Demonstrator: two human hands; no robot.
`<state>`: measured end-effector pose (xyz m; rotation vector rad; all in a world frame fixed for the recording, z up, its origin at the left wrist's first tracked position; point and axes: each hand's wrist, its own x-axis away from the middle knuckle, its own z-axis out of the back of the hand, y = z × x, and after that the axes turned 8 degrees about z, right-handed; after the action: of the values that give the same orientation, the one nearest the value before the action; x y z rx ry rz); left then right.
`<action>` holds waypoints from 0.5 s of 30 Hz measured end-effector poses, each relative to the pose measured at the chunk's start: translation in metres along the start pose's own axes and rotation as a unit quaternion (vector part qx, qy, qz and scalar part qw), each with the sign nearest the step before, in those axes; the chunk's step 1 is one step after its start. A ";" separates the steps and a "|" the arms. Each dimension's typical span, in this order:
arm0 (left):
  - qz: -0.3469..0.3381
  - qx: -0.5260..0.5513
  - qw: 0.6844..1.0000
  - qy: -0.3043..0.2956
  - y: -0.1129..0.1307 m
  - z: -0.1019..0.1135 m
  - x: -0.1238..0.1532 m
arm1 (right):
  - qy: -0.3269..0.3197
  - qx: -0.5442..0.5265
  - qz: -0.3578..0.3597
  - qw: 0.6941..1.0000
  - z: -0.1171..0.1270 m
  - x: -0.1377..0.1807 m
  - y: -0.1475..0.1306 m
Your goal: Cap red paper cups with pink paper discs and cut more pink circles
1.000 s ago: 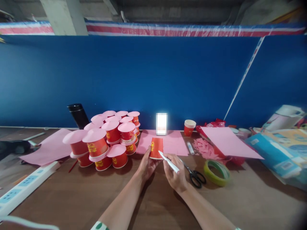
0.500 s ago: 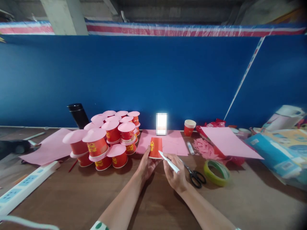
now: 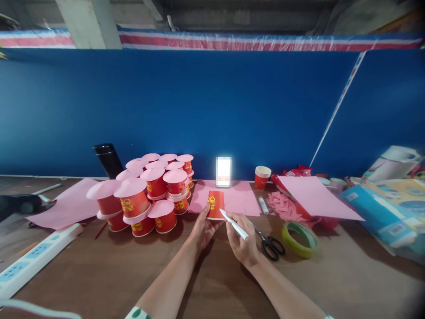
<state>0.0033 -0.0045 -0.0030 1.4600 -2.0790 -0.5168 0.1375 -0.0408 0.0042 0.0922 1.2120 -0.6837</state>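
Note:
In the middle of the head view, my left hand (image 3: 203, 229) is closed around a red paper cup (image 3: 217, 204), held upside down with its rim downward and yellow print facing me. My right hand (image 3: 244, 241) grips a white marker pen (image 3: 235, 225); its tip is at the cup's lower right side, and whether it touches cannot be made out. Behind the cup lie sheets of pink paper (image 3: 244, 201). To the left stand several upturned red cups (image 3: 162, 223) topped with pink paper discs (image 3: 130, 187), some stacked in two layers.
Scissors (image 3: 272, 247) and a roll of yellow-green tape (image 3: 288, 248) lie right of my right hand. Beyond them are a glue stick (image 3: 264, 206), pink paper scraps (image 3: 282, 206), a red cup stack (image 3: 262, 179) and a blue package (image 3: 378, 215). A power strip (image 3: 36, 259) lies at left.
The cup has turned slightly in my left hand, so its yellow print sits further to the right. My right hand with the pen stays nearly in place.

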 end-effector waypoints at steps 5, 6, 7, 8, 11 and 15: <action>0.001 0.003 1.000 0.006 0.001 -0.001 0.000 | 0.001 0.000 0.002 1.000 -0.001 0.000 0.001; 0.003 0.004 1.000 0.009 0.001 -0.001 0.000 | 0.001 -0.001 0.001 1.000 -0.001 0.000 0.001; 0.006 0.004 1.000 0.012 0.001 -0.002 0.001 | 0.000 -0.003 0.000 1.000 -0.001 0.000 0.001; 0.008 0.004 1.000 0.016 0.002 -0.002 0.001 | -0.001 -0.005 -0.003 1.000 -0.001 0.000 0.001; 0.006 0.004 1.000 0.020 0.002 -0.001 0.000 | -0.002 -0.013 -0.007 1.000 0.000 0.001 0.001; -0.009 0.006 1.000 0.017 0.000 0.001 -0.002 | 0.002 -0.013 -0.006 1.000 0.000 0.000 0.000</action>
<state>0.0025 -0.0029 -0.0041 1.4854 -2.0481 -0.4829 0.1373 -0.0406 0.0038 0.0646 1.2259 -0.6777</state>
